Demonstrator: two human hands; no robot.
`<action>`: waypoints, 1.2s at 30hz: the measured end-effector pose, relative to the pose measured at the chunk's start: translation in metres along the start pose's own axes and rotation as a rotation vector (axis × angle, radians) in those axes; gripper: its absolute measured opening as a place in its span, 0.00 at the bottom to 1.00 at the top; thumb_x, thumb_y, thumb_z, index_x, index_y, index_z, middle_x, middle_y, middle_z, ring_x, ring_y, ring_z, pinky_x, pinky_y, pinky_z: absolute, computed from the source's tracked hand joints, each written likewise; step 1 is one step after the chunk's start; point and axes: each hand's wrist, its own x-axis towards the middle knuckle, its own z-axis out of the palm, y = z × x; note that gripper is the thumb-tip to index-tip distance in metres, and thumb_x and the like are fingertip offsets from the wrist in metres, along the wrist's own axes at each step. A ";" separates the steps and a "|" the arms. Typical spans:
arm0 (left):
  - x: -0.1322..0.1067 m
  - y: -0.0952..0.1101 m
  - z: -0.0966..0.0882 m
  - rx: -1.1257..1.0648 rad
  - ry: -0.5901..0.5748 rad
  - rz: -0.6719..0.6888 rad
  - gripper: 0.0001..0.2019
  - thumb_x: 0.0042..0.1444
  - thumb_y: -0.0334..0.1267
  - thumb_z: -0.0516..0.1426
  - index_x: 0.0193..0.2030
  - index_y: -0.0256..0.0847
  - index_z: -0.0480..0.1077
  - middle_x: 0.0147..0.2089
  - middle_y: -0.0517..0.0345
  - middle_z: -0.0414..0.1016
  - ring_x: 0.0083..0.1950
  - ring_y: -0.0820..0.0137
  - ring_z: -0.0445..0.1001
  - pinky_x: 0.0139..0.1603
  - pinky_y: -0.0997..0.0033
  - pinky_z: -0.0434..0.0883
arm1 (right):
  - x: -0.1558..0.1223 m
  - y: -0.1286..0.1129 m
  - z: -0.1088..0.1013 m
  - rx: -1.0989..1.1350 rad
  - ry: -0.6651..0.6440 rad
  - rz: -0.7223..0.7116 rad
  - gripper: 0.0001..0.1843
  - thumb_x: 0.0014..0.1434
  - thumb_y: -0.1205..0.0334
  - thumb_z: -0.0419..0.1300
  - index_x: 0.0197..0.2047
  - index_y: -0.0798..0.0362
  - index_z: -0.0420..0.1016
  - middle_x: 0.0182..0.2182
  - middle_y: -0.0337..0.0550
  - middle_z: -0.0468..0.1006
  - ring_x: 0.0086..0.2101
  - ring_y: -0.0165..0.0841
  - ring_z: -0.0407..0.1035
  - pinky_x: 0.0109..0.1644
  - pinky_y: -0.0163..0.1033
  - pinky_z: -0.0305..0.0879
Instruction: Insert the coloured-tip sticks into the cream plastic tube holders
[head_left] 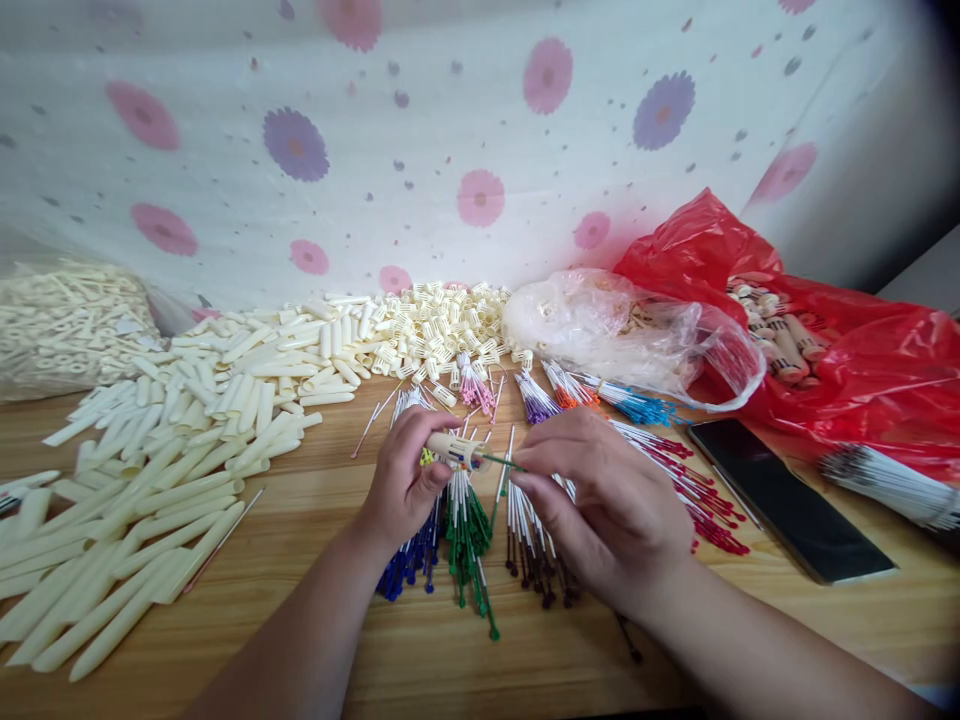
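My left hand (397, 480) is closed round a short cream pen barrel with slots (452, 449), tilted so that one end faces right. Between the thumb and fingers of my right hand (611, 500) is a thin green pen refill (501, 461), its other end at the barrel's open end. How deep it sits inside I cannot tell. Below the hands lie bunches of white-stemmed refills with dark blue tips (409, 560), green tips (469, 530) and dark brown tips (536, 550). Red-tipped refills (701, 500) spread beyond my right hand, which partly hides them.
Cream pen tubes (161, 520) cover the left side, with slotted barrels (442, 325) heaped behind. Purple (538, 400), orange (574, 390) and blue (637, 400) refill bunches lie at the back. A phone (787, 500), a clear bag (592, 320) and a red bag (885, 350) stand right.
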 end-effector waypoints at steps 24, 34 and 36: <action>-0.004 0.011 -0.001 0.272 0.194 0.063 0.16 0.60 0.50 0.52 0.42 0.40 0.72 0.38 0.53 0.68 0.41 0.64 0.69 0.42 0.64 0.66 | -0.001 0.028 0.008 0.118 -0.133 0.314 0.05 0.57 0.67 0.59 0.29 0.54 0.71 0.25 0.38 0.72 0.29 0.29 0.65 0.33 0.36 0.63; -0.003 0.007 -0.002 0.248 0.218 0.029 0.16 0.60 0.50 0.53 0.40 0.39 0.73 0.36 0.53 0.68 0.40 0.64 0.68 0.41 0.65 0.65 | -0.009 0.040 0.016 0.563 -0.067 0.602 0.04 0.57 0.62 0.61 0.35 0.51 0.78 0.31 0.38 0.76 0.33 0.28 0.70 0.39 0.37 0.67; -0.002 0.005 0.000 0.149 0.182 -0.017 0.18 0.61 0.52 0.50 0.38 0.40 0.71 0.35 0.54 0.68 0.39 0.65 0.68 0.41 0.66 0.66 | -0.004 0.049 0.003 0.476 0.011 0.581 0.04 0.56 0.62 0.62 0.35 0.50 0.78 0.30 0.38 0.77 0.31 0.28 0.70 0.37 0.37 0.68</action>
